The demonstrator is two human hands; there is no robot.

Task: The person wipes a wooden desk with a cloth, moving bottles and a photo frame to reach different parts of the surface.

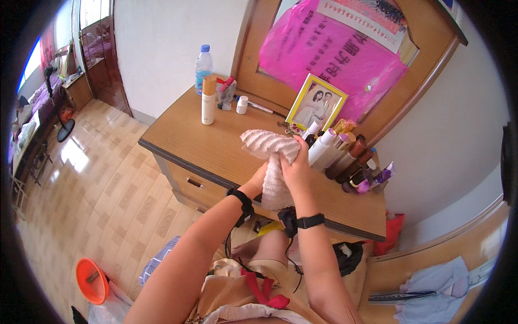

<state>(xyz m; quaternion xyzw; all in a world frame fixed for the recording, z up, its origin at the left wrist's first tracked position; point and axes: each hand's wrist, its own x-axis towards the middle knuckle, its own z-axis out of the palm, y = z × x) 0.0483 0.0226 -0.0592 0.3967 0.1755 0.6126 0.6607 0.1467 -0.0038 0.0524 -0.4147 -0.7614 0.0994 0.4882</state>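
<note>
A pale pink, ribbed towel (270,144) is bunched up above the front part of a wooden dresser (210,146), one end hanging down toward the dresser's front edge. My right hand (297,168) is closed around its right side, thumb on top. On the other side, my left hand (258,181) reaches in behind the hanging part; its fingers are mostly covered by the cloth, though it appears to grip it. Just beyond my right hand stand several cosmetic bottles (322,148). A white bottle with a tan cap (208,102) is at the dresser's far left.
Behind the towel, a yellow-framed photo (315,102) leans by a mirror covered with pink plastic (334,54). A water bottle (203,67), a small white jar (242,105) and a pen (261,108) lie farther back. An orange basin (92,281) is at lower left.
</note>
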